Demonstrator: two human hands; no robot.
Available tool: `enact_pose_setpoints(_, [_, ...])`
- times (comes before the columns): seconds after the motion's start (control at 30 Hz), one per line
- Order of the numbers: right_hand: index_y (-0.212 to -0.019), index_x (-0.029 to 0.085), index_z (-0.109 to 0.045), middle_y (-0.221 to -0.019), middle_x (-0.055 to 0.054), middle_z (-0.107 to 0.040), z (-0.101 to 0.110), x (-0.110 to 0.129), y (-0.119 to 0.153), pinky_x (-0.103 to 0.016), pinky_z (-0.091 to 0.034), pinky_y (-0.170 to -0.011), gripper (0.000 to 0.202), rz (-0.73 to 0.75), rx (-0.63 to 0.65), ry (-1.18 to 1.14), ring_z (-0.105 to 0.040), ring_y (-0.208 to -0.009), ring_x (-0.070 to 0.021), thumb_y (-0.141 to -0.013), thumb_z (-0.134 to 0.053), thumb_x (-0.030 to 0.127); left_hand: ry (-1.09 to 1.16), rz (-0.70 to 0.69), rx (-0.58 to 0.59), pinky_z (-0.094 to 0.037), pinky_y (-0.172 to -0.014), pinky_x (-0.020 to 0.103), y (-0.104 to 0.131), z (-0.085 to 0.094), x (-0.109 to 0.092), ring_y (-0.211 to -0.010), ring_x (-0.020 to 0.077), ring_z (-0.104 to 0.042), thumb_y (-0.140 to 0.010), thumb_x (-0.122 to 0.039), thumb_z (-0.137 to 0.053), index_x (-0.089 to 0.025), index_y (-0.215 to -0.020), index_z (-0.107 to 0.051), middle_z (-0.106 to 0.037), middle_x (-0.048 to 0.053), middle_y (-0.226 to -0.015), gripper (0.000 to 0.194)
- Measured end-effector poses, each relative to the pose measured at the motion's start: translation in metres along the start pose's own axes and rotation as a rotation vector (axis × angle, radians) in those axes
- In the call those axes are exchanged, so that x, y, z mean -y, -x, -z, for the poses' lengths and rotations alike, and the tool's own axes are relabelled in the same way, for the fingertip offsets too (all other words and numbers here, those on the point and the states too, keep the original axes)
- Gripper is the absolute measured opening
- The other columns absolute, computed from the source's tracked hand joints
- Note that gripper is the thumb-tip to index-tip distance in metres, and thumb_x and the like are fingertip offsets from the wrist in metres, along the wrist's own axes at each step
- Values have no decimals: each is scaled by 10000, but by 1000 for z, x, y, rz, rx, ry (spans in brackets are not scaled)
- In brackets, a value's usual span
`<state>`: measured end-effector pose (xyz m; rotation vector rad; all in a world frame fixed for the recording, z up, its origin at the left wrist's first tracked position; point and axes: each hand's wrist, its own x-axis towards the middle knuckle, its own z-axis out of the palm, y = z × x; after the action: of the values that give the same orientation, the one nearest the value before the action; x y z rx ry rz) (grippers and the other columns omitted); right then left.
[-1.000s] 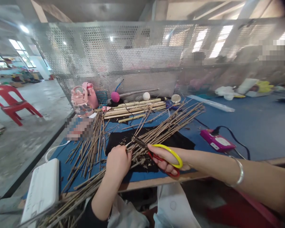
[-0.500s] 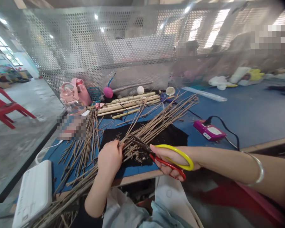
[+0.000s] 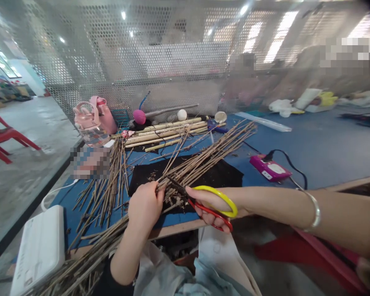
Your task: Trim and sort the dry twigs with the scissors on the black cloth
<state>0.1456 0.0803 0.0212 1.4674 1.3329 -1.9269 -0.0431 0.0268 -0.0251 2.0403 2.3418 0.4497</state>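
Note:
In the head view my left hand (image 3: 145,205) is closed around thin dry twigs near the front of the table. My right hand (image 3: 208,207) grips scissors (image 3: 217,193) with one yellow and one red handle loop. Their dark blades point left and reach the twigs just beside my left thumb. A long bundle of twigs (image 3: 209,158) stretches from there toward the back right, over a black cloth (image 3: 228,174) strewn with small chips. More twigs (image 3: 114,185) lie left of my hand, and another heap (image 3: 89,255) hangs over the table's front edge.
Peeled sticks (image 3: 169,133) lie at the back below a perforated metal screen (image 3: 179,61). A pink bottle (image 3: 91,125) stands back left. A white box-shaped device (image 3: 38,250) is at the left edge, a purple power socket (image 3: 269,168) with cables on the right. A red chair (image 3: 6,135) stands beyond.
My right hand and the scissors have shifted slightly left, closer to my left hand. The left hand has moved a little right, still on the twigs. The view has tilted slightly.

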Motion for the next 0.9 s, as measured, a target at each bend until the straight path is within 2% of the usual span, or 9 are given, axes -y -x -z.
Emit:
enact_pose_setpoints(0.13, [-661,187,-372,-376,66,-337,0,10,-7,-207,-401,-276,660,-25,5,10,-294,-277,-52,-758,-103,781,26,-64,2,-364,-679,280,2,-1,1,-815,202,-557,-866,-297,-450,-214,-811,-583,-631,28,-820,166])
enact_pose_setpoints(0.23, [-642,194,-357,-336,73,-314,-2,9,-12,-202,-376,-262,652,-7,-48,52,-268,-256,-52,-745,-131,797,33,-83,-2,-365,-685,279,1,-3,3,-815,196,-547,-870,-274,-446,-211,-803,-582,-619,28,-810,164])
enact_pose_setpoints(0.3, [-625,200,-341,-305,79,-287,-4,5,-15,-185,-319,-231,617,47,-99,75,-229,-234,-53,-773,-161,771,34,-89,-4,-367,-691,281,1,-4,3,-819,195,-545,-873,-269,-442,-208,-804,-581,-615,28,-810,167])
enact_pose_setpoints(0.4, [-602,204,-319,-285,85,-259,-9,-3,-19,-158,-227,-205,557,206,-183,85,-201,-225,-56,-825,-222,706,16,-75,-10,-368,-691,288,2,-5,3,-824,198,-545,-880,-278,-431,-205,-807,-577,-613,31,-817,179])
enact_pose_setpoints(0.5, [-606,204,-322,-299,85,-275,-10,-6,-20,-150,-203,-201,538,270,-212,67,-206,-232,-56,-832,-263,688,0,-57,-11,-370,-686,291,2,-5,1,-832,203,-550,-885,-296,-420,-206,-818,-576,-617,35,-831,192])
enact_pose_setpoints(0.6, [-630,205,-335,-319,102,-252,-5,-4,-17,-138,-193,-203,541,195,-137,13,-161,-236,-40,-821,-261,706,-10,-40,-4,-376,-685,289,1,-4,0,-839,206,-561,-890,-322,-408,-209,-824,-570,-623,37,-847,209])
enact_pose_setpoints(0.77, [-629,199,-330,-357,100,-241,10,-10,-12,-132,-218,-220,603,132,67,-117,-140,-256,-28,-802,-136,743,-63,34,39,-376,-649,282,-2,3,0,-804,208,-595,-899,-326,-380,-191,-829,-553,-637,61,-813,230])
enact_pose_setpoints(0.9, [-644,196,-336,-388,94,-277,17,-19,-4,-135,-252,-228,600,158,94,-165,-173,-264,-27,-800,-147,743,-83,70,66,-330,-564,284,-3,10,1,-729,221,-619,-903,-335,-361,-206,-820,-527,-649,55,-751,226])
